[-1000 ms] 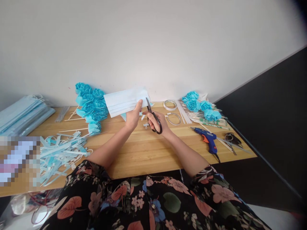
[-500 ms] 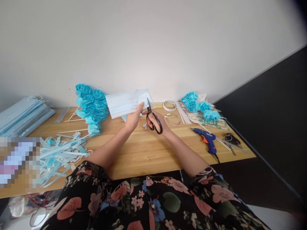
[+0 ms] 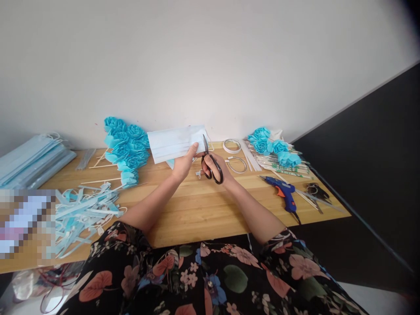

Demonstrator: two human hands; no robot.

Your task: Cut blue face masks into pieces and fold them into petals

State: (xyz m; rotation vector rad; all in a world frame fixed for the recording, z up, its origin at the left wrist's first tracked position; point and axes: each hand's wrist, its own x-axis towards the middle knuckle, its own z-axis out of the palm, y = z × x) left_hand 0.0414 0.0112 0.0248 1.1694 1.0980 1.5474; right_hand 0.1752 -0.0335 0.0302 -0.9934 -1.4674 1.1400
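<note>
Mask (image 3: 173, 144) shifted rightward (slightly), between left fingers (image 3: 193, 150)

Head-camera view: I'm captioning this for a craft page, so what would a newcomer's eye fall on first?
Probably the bright blue flowers, clustered on the wooden table left of the hands, with a smaller blue group at the right. Next, in the centre, the left hand holds a pale blue face mask, and the right hand holds scissors by the mask's right end.

Glue gun (image 3: 286, 189) on wooden table (image 3: 197, 214)
</note>
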